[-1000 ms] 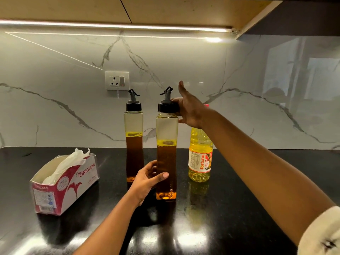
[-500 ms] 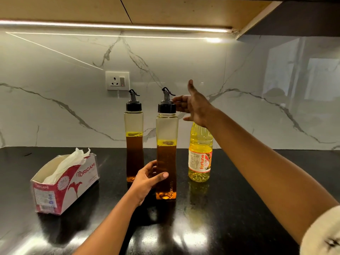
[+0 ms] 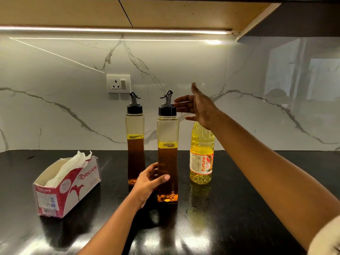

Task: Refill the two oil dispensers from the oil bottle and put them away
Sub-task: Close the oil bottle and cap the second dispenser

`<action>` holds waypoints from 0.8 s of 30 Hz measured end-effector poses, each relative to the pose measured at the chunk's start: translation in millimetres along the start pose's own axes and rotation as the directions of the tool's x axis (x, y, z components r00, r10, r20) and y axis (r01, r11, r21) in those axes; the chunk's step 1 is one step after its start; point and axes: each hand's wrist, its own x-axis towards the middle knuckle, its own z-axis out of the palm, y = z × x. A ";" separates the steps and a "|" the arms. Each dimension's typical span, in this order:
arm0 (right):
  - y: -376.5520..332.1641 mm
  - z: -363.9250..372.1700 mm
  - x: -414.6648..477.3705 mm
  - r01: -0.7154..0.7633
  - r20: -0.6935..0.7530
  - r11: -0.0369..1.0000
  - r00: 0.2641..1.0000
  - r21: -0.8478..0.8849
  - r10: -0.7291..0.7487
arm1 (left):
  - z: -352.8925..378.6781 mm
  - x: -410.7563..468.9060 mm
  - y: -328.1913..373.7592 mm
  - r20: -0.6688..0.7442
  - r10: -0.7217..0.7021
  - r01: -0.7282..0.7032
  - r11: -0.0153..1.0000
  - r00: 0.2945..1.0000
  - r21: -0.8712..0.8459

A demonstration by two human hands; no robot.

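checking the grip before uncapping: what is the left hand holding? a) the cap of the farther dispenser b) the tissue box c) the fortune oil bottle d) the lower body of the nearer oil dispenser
d: the left hand curls round the lower body of the nearer oil dispenser, with its thumb lying across the front.

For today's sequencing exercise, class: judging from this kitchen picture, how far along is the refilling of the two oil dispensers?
Done: nothing visibly; the nearer dispenser and farther dispenser stand capped, part full. In hand: the left hand grips the nearer one low down, the open right hand is beside its cap. Left: uncapping, pouring from the oil bottle, recapping, storing both.
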 end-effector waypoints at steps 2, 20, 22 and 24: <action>-0.7 16.1 5.9 -0.039 0.073 0.999 0.997 -0.014 0.040 | -0.9 0.2 0.4 -0.004 0.001 -0.001 1.000 1.000 0.008; 6.6 13.6 4.9 -0.051 0.038 0.998 0.998 -0.027 0.052 | 0.9 0.0 0.0 -0.010 0.006 -0.006 1.000 1.000 0.019; 10.4 21.6 6.6 -0.082 0.109 0.996 0.991 -0.021 0.083 | 1.3 -0.3 0.3 -0.013 0.007 -0.006 1.000 1.000 0.012; 15.4 22.4 1.8 -0.068 0.148 0.998 0.987 -0.020 0.070 | 1.1 0.0 0.3 -0.017 0.007 -0.006 1.000 1.000 0.009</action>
